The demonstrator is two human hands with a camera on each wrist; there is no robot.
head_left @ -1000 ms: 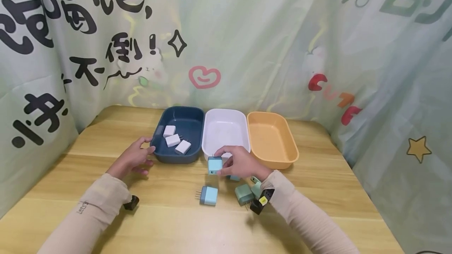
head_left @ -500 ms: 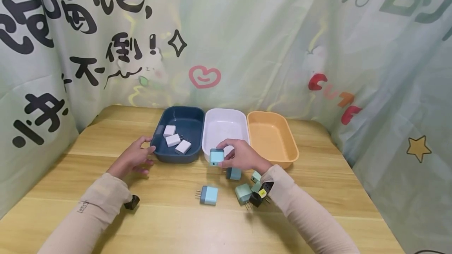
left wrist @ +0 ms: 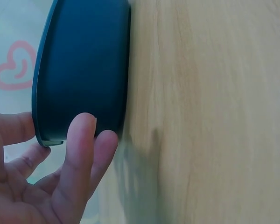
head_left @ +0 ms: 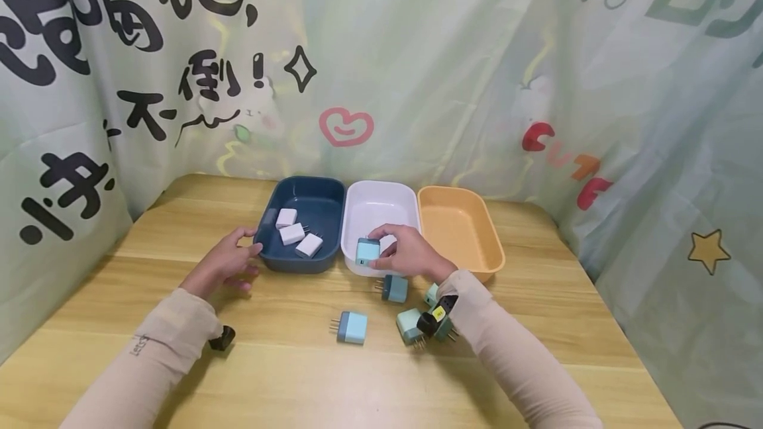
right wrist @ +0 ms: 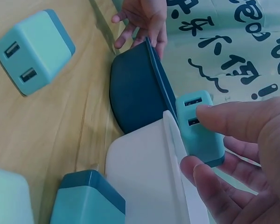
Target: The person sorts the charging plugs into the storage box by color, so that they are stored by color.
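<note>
My right hand (head_left: 406,251) pinches a light-blue charger (head_left: 367,253) between thumb and fingertips, over the front part of the white tray (head_left: 381,196). In the right wrist view, two USB slots show on the end of that charger, beside the thumb. My left hand (head_left: 225,262) holds the left rim of the navy tray (head_left: 324,192), its lower fingers loosely spread outside the wall in the left wrist view. Three white chargers (head_left: 292,234) lie inside the navy tray. Two more blue chargers (head_left: 352,328) lie on the table, one close in front of the white tray.
An orange tray (head_left: 456,217) stands to the right, in line with the other two. Several green chargers (head_left: 409,325) lie under my right wrist, partly hidden by its black camera (head_left: 430,320). A printed curtain (head_left: 417,85) hangs behind the wooden table (head_left: 286,376).
My right hand has moved up and away from me with the blue charger, from the white tray's front edge to above the tray. My left hand stays at the navy tray.
</note>
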